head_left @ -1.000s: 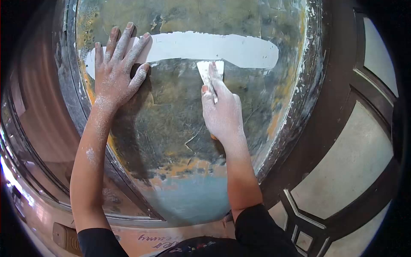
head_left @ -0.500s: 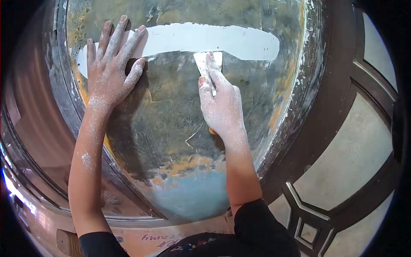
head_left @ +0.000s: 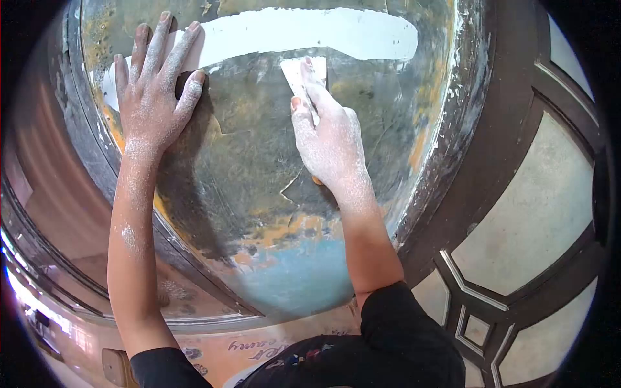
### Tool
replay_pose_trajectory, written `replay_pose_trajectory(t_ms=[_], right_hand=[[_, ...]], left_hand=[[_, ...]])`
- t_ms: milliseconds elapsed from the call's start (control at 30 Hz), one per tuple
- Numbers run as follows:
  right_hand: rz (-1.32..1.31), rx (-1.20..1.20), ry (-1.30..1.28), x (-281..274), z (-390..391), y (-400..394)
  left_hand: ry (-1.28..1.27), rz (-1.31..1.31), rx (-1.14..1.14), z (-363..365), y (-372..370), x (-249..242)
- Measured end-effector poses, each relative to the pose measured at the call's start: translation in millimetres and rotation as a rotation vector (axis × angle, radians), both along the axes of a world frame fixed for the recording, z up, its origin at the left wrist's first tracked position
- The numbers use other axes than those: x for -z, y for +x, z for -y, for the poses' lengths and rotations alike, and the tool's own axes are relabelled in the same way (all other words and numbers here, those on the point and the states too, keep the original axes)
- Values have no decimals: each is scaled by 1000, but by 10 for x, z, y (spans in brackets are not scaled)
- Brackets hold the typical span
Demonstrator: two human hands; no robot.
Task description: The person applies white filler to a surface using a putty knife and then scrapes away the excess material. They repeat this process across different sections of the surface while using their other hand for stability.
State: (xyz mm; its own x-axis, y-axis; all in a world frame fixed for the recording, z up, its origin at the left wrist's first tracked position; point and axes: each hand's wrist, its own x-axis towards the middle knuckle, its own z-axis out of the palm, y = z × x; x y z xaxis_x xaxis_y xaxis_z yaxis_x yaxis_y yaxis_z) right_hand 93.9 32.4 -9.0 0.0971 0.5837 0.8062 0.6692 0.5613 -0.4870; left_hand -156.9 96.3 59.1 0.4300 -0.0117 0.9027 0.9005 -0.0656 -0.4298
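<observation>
My left hand (head_left: pixel 152 97), dusted with white powder, lies flat and spread at the upper left, its fingers over the end of a white band of filler (head_left: pixel 272 32). That band runs across the weathered grey-green panel (head_left: pixel 252 155). My right hand (head_left: pixel 330 136) is closed around a putty knife (head_left: pixel 299 72), forefinger stretched along its white-smeared blade. The blade's wide edge sits just below the band. Most of the handle is hidden in my palm; a small orange-yellow bit (head_left: pixel 317 180) shows beneath.
A flaking frame edge (head_left: pixel 446 123) borders the panel on the right. Beyond it stands dark woodwork with pale inset panels (head_left: pixel 527 213). Bare orange and blue patches (head_left: pixel 294 275) mark the panel's lower part. A brown shiny surface (head_left: pixel 58 200) lies to the left.
The whole view has shifted, so the panel and both hands sit higher in the picture. My right hand and the putty knife have moved slightly left; the white band looks unchanged.
</observation>
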Motion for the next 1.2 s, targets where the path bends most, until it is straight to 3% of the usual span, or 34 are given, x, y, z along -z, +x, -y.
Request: replay_pose_trajectory(t_ms=[367,433,633,833,967,1200], right_hand=[[-17,-17,-47,-69,15,-39],[-65,5,63,39,-26,-83],[-67,-17,-144,-119,94,-107],[-7,-11,101,-5,-5,-225],[-42,-18,-58,-72,97,-287],[-8,22,-17,-56,67,-358]], left_hand=[[12,1,-6,-32,-5,12],[7,-3,-11,-18,-12,8],[18,-24,27,-4,-2,4],[58,-53,90,-78,-52,5],[0,-118,76,-4,-154,23],[-30,-49,43,6,-548,105]])
